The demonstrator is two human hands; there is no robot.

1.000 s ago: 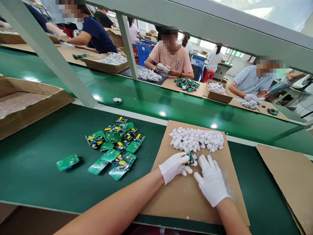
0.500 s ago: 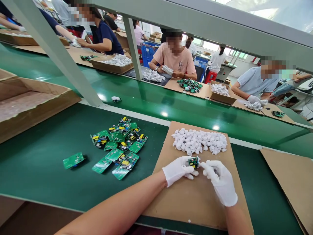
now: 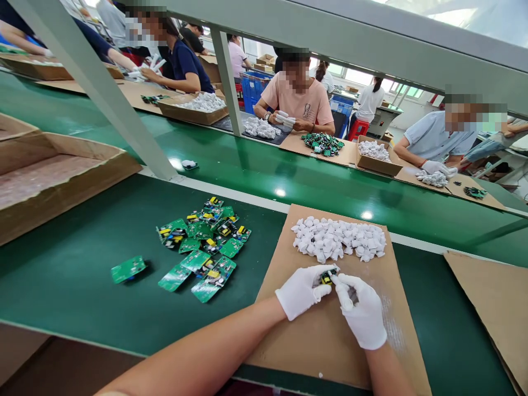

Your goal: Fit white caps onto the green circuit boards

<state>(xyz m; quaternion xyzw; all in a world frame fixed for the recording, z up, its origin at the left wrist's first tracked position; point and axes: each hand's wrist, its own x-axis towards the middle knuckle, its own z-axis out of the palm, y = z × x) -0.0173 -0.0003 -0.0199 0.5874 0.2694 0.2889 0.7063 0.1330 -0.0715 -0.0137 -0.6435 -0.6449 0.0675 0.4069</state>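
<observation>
My left hand (image 3: 302, 291), in a white glove, is closed around a small green circuit board (image 3: 328, 276) with a yellow part on it. My right hand (image 3: 361, 311), gloved too, has its fingertips pressed together at the board's right side; whatever they pinch is too small to make out. Both hands are above a cardboard sheet (image 3: 313, 341). Just beyond them lies a heap of small white wrapped pieces (image 3: 338, 239). To the left, a loose pile of green circuit boards (image 3: 202, 239) rests on the green table, with a single board (image 3: 128, 269) apart from it.
An open cardboard box (image 3: 61, 187) stands at the left. Another cardboard sheet (image 3: 490, 308) lies at the right. A slanted metal post (image 3: 99, 93) and an overhead beam cross the view. Several people work across the green belt (image 3: 256, 170) with similar heaps and boxes.
My right hand has moved left and in to the board, its fingertips now against it. The board has tilted in my left hand. The view has shifted slightly.
</observation>
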